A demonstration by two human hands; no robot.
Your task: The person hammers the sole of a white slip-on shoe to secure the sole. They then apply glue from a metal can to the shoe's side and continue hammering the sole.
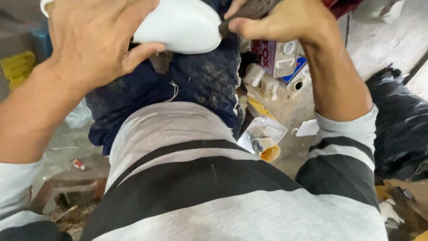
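We are gripping a smooth white moulded shell (183,24) in our left hand (93,40) above our lap, while our right hand (285,20) is clenching a dark tool (249,9) against its edge, seemingly trimming it; steadiness matters next.

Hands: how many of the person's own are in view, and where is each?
2. The left hand grips a smooth white object at top left; the right hand holds a dark tool against its edge at top centre. No other people's hands show.
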